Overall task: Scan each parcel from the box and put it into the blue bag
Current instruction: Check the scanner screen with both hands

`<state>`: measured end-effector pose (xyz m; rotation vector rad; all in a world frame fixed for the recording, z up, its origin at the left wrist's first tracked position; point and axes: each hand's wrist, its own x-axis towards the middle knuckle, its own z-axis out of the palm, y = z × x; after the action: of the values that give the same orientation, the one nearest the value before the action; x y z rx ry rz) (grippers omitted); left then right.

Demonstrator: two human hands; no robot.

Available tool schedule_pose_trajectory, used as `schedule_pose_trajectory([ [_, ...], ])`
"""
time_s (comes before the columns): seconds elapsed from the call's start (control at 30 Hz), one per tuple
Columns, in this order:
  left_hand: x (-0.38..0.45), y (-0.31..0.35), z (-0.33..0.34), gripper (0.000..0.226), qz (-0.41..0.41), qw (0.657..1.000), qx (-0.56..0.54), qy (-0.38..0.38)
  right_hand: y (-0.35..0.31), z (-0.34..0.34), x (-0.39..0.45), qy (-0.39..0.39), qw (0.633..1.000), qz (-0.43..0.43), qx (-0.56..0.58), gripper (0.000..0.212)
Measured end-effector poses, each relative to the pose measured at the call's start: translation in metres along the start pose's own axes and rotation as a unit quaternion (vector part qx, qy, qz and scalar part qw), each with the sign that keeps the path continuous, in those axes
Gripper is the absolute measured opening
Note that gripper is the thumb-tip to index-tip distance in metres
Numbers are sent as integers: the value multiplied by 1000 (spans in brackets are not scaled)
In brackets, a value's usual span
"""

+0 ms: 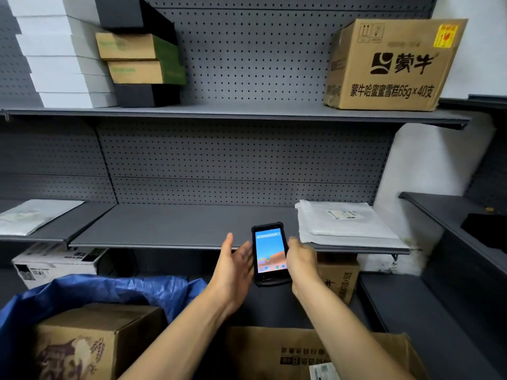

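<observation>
A black handheld scanner [270,253] with a lit blue screen is held upright in front of the middle shelf. My right hand [301,260] grips its right edge. My left hand [233,266] is beside its left edge with straight fingers and the palm turned toward it. The blue bag [115,289] lies open at the lower left with a brown cardboard parcel [90,341] inside it. A brown cardboard box [277,349] sits at the bottom centre under my arms; its inside is hidden.
White poly mailers [340,223] lie on the middle shelf [170,226] at right, another mailer [33,215] at left. The top shelf holds stacked boxes [137,56] and a large carton [392,64]. More cartons [55,261] stand below; dark shelving [450,270] runs along the right.
</observation>
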<state>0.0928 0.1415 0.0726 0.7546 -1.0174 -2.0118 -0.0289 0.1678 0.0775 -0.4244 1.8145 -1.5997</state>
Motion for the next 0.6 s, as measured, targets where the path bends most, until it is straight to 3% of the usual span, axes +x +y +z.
schedule_pose_trajectory([
  [0.6, 148, 13, -29, 76, -35, 998, 24, 52, 8, 62, 149, -67, 997, 8, -30, 33],
])
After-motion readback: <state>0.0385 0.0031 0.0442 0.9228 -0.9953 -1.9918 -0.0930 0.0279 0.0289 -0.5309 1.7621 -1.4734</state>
